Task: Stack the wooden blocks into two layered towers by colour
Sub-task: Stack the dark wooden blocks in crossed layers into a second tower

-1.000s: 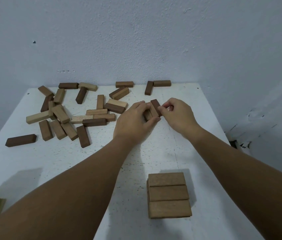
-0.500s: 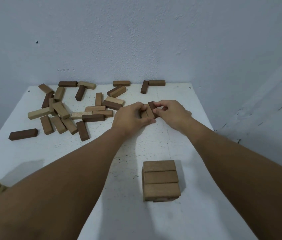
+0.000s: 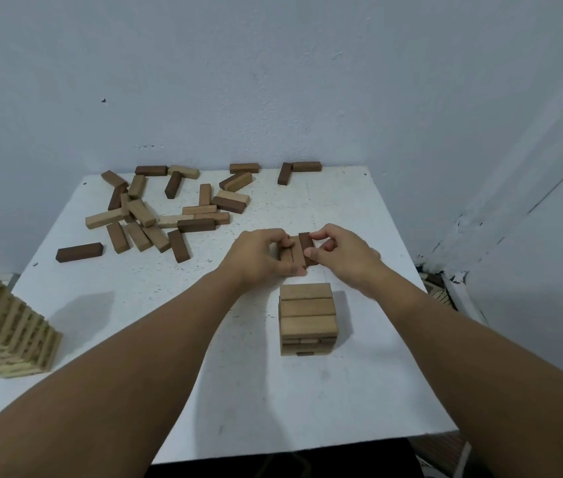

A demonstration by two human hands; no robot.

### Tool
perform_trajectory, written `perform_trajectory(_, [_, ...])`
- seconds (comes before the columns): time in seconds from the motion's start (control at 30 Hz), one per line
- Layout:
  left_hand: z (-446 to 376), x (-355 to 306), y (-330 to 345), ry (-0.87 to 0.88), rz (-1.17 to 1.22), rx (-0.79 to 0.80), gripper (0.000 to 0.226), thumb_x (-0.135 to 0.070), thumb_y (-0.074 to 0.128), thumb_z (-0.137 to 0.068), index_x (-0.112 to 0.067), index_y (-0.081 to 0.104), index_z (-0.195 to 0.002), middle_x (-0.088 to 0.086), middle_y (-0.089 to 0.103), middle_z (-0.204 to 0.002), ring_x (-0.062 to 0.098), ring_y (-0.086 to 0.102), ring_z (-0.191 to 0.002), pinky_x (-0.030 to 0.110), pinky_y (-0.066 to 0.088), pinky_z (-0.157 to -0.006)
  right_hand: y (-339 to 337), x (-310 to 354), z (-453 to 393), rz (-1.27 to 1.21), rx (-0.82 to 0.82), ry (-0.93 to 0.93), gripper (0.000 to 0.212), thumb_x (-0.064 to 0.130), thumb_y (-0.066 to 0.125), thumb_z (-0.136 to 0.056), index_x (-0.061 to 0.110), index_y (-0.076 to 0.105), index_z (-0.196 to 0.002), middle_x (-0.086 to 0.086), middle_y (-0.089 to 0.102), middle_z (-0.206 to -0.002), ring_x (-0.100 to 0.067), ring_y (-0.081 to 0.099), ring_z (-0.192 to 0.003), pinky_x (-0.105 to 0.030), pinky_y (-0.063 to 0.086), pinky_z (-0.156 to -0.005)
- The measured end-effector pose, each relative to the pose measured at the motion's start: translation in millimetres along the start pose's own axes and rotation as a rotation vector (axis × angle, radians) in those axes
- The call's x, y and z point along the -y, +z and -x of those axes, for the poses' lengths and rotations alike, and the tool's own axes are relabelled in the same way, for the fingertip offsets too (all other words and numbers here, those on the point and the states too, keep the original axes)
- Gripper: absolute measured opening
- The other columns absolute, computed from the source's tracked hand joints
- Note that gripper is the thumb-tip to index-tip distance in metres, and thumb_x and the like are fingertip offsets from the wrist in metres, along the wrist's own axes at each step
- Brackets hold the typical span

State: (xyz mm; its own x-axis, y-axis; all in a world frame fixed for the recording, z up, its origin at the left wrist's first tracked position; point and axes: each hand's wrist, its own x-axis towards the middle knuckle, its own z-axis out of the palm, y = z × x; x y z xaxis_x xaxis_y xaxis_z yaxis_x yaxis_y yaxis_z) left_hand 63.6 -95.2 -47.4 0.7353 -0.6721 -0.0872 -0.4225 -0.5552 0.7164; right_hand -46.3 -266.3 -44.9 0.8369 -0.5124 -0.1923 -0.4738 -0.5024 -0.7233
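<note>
Hands pinch block trio: left hand, right hand. I square ends flush, then set crosswise on tower near table front edge.

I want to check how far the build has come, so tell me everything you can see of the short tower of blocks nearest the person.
The short tower stands upright on the white table, just in front of both hands, and neither hand touches it. It looks like plain mid-brown wood. Its top layer is three long blocks lying side by side, running left to right. Lower layers show on the near face, where block ends suggest they lie crosswise; their number is hard to tell. It looks square and tidy.
</note>
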Motion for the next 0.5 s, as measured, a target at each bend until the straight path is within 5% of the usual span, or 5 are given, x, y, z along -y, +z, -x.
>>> perform_trajectory(0.13, [7.9,-5.8,-2.2,0.019,-0.022,0.028,0.055,-0.050,0.097,-0.061,-0.034,0.068,-0.105,-0.014,0.069,-0.109,0.012,0.061,-0.088,0.030,0.047,-0.073,-2.6,-8.4,6.3,-0.128,0.100,-0.025,0.060,0.072,0.072,-0.065,0.058,0.054,-0.121,0.014,0.069,-0.098,-0.021,0.061,-0.110,-0.053,0.041,-0.109])
perform_trajectory(0.23, [9.9,-7.8,-3.1,0.046,-0.052,0.040,0.077,-0.049,0.095,-0.066,-0.035,0.061,-0.133,-0.010,0.065,-0.130,0.018,0.063,-0.095,0.035,0.052,-0.089,-10.0,-9.3,5.3,-0.094,0.234,-0.052,0.082,0.061,0.076,-0.073,0.058,0.040,-0.146,0.009,0.063,-0.107,-0.021,0.060,-0.112,-0.047,0.043,-0.109])
perform_trajectory(0.33, [9.3,-11.1,-5.2,0.022,-0.079,0.056,0.085,-0.045,0.095,-0.068,-0.032,0.059,-0.144,-0.006,0.062,-0.141,0.025,0.063,-0.115,0.040,0.050,-0.103,-15.5,-7.5,5.3,-0.100,0.334,-0.067,0.073,0.043,0.080,-0.083,0.044,0.050,-0.149,0.005,0.061,-0.109,-0.020,0.060,-0.114,-0.041,0.046,-0.109])
perform_trajectory(0.5, [9.9,-19.4,-6.7,0.003,-0.098,0.061,0.077,-0.037,0.094,-0.071,-0.026,0.063,-0.141,-0.003,0.065,-0.137,0.020,0.062,-0.110,0.038,0.050,-0.104,-25.6,-8.7,6.8,-0.160,0.427,-0.035,0.074,0.020,0.078,-0.089,0.030,0.045,-0.155,0.007,0.058,-0.113,-0.010,0.057,-0.104,-0.022,0.042,-0.095])
